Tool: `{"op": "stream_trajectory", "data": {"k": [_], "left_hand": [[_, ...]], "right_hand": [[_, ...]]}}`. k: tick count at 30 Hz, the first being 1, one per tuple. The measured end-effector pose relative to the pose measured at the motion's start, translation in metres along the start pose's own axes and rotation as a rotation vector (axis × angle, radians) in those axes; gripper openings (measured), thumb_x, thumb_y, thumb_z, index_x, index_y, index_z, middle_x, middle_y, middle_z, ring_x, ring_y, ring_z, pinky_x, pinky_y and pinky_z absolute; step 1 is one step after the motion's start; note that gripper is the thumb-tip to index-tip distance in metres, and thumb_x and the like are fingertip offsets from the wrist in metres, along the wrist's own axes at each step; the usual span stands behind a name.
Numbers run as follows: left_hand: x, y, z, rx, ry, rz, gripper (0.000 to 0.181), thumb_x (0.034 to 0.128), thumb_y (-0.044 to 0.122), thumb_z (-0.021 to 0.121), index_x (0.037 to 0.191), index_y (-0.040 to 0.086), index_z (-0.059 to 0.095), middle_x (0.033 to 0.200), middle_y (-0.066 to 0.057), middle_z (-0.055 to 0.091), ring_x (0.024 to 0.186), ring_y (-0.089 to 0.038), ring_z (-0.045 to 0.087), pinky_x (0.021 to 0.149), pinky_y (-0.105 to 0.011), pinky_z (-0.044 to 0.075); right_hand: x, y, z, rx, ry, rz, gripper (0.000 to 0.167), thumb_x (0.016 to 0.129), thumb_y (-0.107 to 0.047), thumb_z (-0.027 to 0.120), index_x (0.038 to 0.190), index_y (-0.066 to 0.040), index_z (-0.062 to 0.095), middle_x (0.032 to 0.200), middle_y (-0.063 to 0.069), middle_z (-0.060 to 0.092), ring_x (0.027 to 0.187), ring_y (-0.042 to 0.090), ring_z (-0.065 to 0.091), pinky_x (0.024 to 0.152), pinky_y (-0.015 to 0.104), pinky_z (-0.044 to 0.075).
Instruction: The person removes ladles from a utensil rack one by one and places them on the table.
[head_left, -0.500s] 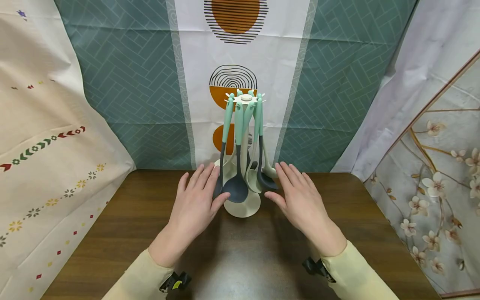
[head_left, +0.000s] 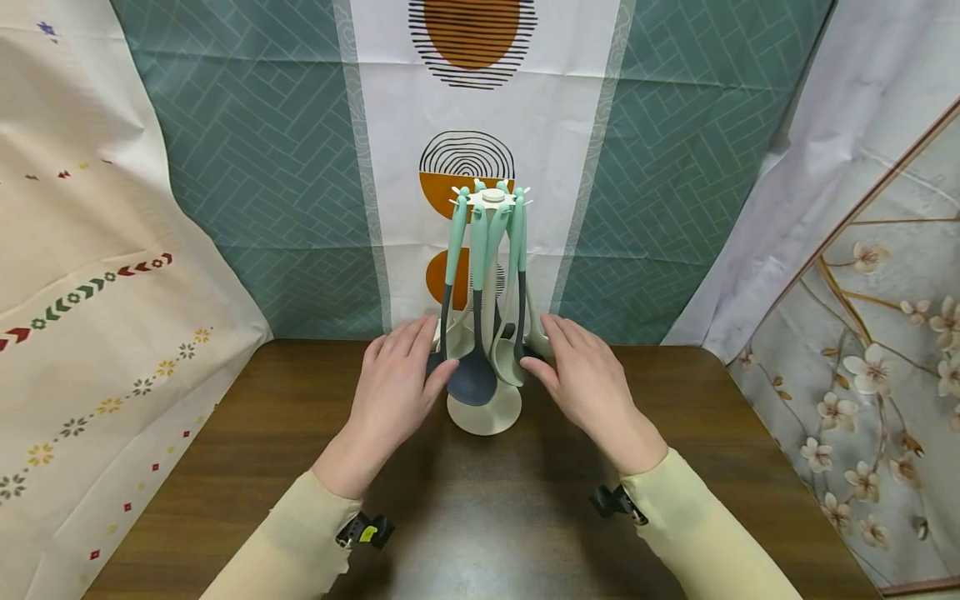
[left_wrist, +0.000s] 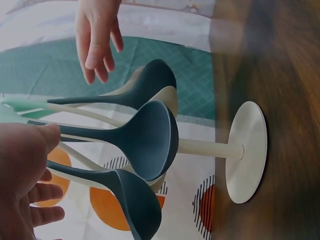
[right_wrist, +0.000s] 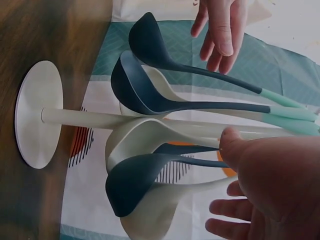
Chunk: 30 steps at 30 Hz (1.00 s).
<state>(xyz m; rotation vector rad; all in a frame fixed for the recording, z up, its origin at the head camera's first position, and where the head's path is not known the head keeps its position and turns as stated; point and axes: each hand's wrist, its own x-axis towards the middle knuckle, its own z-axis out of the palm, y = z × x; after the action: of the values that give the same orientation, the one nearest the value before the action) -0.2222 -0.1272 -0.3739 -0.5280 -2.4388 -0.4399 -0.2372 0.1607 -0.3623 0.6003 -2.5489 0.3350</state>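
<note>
The left hand [head_left: 393, 377] and right hand [head_left: 591, 379] flank the utensils [head_left: 472, 382] hanging from a stand [head_left: 486, 420] on the table [head_left: 487, 517], each grip slack and unclenched.

Ladles [head_left: 472, 382] on stand [head_left: 487, 420], stand on table [head_left: 468, 517] between left hand [head_left: 393, 380] and right hand [head_left: 591, 373], cloth [head_left: 555, 158] behind

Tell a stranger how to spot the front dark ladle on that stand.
On the brown table, find the cream stand between the left hand and the right hand. Mint-handled utensils hang around it. The front dark ladle is the one whose bowl hangs lowest in the head view.
</note>
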Motion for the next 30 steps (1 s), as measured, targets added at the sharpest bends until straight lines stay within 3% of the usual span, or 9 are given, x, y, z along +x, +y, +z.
{"op": "stream_trajectory", "data": {"k": [3, 7, 13, 19, 30], "left_hand": [[0.006, -0.002, 0.005, -0.039, 0.001, -0.011, 0.067, 0.1079, 0.037, 0.074, 0.161, 0.001, 0.053, 0.158, -0.020, 0.058, 0.147, -0.041, 0.053, 0.116, -0.063, 0.041], [0.015, -0.003, 0.009, -0.114, -0.027, -0.044, 0.068, 0.1097, 0.037, 0.071, 0.163, 0.001, 0.049, 0.160, -0.020, 0.057, 0.147, -0.041, 0.053, 0.118, -0.063, 0.042], [0.032, -0.003, 0.014, -0.294, -0.132, -0.184, 0.082, 0.1125, 0.042, 0.064, 0.174, 0.003, 0.026, 0.171, -0.023, 0.042, 0.157, -0.043, 0.041, 0.126, -0.064, 0.033], [0.047, -0.001, 0.019, -0.433, -0.190, -0.270, 0.089, 0.1134, 0.048, 0.059, 0.178, 0.010, 0.011, 0.178, -0.021, 0.028, 0.163, -0.041, 0.031, 0.127, -0.065, 0.029], [0.053, -0.004, 0.032, -0.566, -0.195, -0.275, 0.086, 0.1148, 0.048, 0.057, 0.178, 0.014, 0.009, 0.179, -0.018, 0.025, 0.164, -0.037, 0.030, 0.127, -0.065, 0.029]], "right_hand": [[0.008, -0.001, 0.002, 0.023, -0.001, 0.024, 0.075, 0.106, -0.042, 0.076, 0.161, 0.002, 0.050, 0.156, 0.024, 0.060, 0.143, 0.041, 0.059, 0.118, 0.056, 0.047], [0.021, -0.001, 0.002, 0.102, -0.063, 0.121, 0.077, 0.109, -0.046, 0.070, 0.166, -0.002, 0.045, 0.160, 0.023, 0.056, 0.144, 0.042, 0.058, 0.113, 0.060, 0.050], [0.035, 0.003, 0.005, 0.346, -0.172, 0.250, 0.083, 0.112, -0.052, 0.061, 0.175, -0.010, 0.027, 0.170, 0.016, 0.046, 0.156, 0.041, 0.044, 0.121, 0.064, 0.040], [0.044, 0.006, 0.010, 0.436, -0.192, 0.271, 0.088, 0.111, -0.055, 0.061, 0.177, -0.014, 0.020, 0.175, 0.018, 0.037, 0.160, 0.040, 0.037, 0.125, 0.064, 0.034], [0.055, 0.003, 0.020, 0.556, -0.189, 0.273, 0.085, 0.115, -0.048, 0.058, 0.178, -0.011, 0.014, 0.172, 0.024, 0.038, 0.150, 0.044, 0.051, 0.120, 0.061, 0.043]]}}
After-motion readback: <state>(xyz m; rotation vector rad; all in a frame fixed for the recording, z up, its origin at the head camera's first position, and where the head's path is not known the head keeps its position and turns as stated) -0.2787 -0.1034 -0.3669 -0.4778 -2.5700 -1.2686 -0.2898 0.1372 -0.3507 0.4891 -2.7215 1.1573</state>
